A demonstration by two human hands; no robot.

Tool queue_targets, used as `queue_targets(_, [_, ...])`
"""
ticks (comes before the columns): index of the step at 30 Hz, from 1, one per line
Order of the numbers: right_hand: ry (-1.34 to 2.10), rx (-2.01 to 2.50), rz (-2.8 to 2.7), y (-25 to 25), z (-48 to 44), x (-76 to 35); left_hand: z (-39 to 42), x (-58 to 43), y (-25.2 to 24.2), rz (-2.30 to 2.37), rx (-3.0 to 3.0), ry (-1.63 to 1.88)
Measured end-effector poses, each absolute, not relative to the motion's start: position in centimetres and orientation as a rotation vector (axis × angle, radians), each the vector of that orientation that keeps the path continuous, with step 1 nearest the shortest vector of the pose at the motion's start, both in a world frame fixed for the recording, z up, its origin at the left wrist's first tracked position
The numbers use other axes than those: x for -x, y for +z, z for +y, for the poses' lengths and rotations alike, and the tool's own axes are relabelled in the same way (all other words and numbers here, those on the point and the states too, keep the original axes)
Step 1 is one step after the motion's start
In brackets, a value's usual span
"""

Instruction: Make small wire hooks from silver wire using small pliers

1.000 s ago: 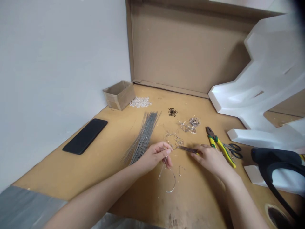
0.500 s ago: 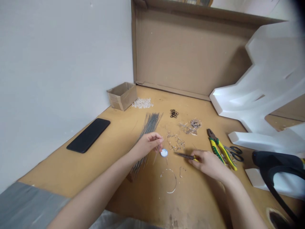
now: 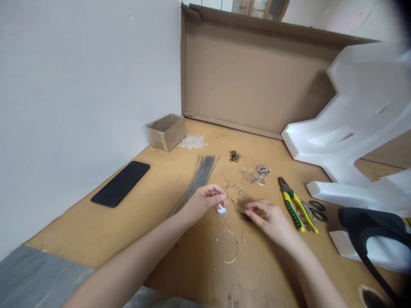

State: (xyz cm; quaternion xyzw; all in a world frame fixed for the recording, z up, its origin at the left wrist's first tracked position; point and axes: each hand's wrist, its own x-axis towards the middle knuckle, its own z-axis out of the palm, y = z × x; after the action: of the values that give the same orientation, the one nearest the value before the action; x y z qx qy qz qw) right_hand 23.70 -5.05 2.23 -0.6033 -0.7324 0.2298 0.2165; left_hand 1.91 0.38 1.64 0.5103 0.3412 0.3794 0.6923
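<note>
My left hand [image 3: 210, 199] is closed in a pinch on what looks like a thin wire, its length mostly hidden by the fingers. Directly under the fingertips shows a small white-and-blue disc [image 3: 221, 209]; whether the hand touches it I cannot tell. To the right, my right hand [image 3: 265, 216] is curled around small dark-jawed pliers [image 3: 246, 216], smeared by motion, with a hint of yellow handle. A bundle of straight grey wires [image 3: 202, 171] lies behind and beneath my left wrist. Nearer me is a bent wire ring [image 3: 236, 248], beside a short wire piece [image 3: 243, 235].
Tangled wire pieces [image 3: 258, 172] and black rings [image 3: 234, 156] lie further back. Yellow-green pliers [image 3: 297, 209] and scissors [image 3: 316, 209] are at the right. A small cardboard box [image 3: 167, 133], clear bits [image 3: 193, 141] and a black phone [image 3: 120, 184] are left. White foam [image 3: 321, 141] stands right.
My left hand has shifted slightly right over the disc. My right hand has moved a little left, and the pliers in it have turned and blurred. The view has tilted slightly upward.
</note>
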Motion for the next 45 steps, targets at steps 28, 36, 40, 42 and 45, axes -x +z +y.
queue_targets(28, [1.522, 1.311, -1.286, 0.5, -5.2, -19.9, 3.0, 1.0, 2.2, 1.099, -1.548, 0.932])
queue_targets(36, [1.444, 1.304, -1.146, 0.1, -4.4, -21.0, 9.2, 4.8, 4.2, 2.064, -2.165, 0.088])
queue_targets(40, [1.426, 1.316, -1.136, 0.2, -4.5, -20.9, 11.1, 3.5, 3.0, 2.04, -2.139, -0.137])
queue_targets(42, [1.424, 1.311, -1.133, 0.3, -4.5, -20.8, 11.7, 3.0, 2.4, 2.03, -2.122, -0.189])
queue_targets(45, [1.436, 1.295, -1.128, 0.3, -4.5, -20.9, 12.2, 3.2, 2.2, 2.007, -2.098, -0.183])
